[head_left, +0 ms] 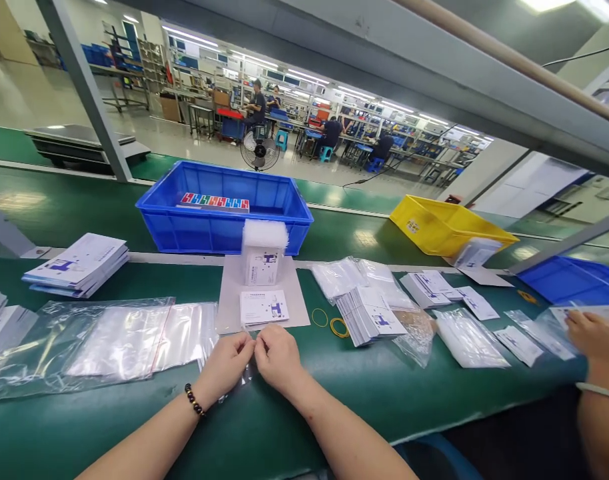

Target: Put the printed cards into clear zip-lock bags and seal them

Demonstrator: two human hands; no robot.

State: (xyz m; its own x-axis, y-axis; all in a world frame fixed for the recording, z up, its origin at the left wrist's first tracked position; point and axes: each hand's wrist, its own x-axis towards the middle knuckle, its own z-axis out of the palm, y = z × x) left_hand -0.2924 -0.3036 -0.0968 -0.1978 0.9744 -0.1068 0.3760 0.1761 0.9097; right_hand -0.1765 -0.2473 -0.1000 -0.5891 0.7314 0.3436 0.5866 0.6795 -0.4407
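My left hand (225, 367), with a dark bead bracelet at its wrist, and my right hand (278, 360) meet at the front middle of the bench. Fingertips of both are closed in a pinch on a small clear plastic bag (246, 377), mostly hidden under the hands. Just beyond my fingers, a white printed booklet (263, 307) lies on a grey board (297, 308). Behind it a stack of packed booklets (262, 268) stands upright, topped by white see-through material. Left of my hands lies a pile of clear zip bags (119, 340).
A blue bin (224, 230) and a yellow bin (452, 230) stand behind. Booklet stacks lie left (79, 263) and right (369, 317), with rubber bands (339, 327) and bagged packs (469, 339) nearby. At far right another person's hand (594, 333) handles a bag.
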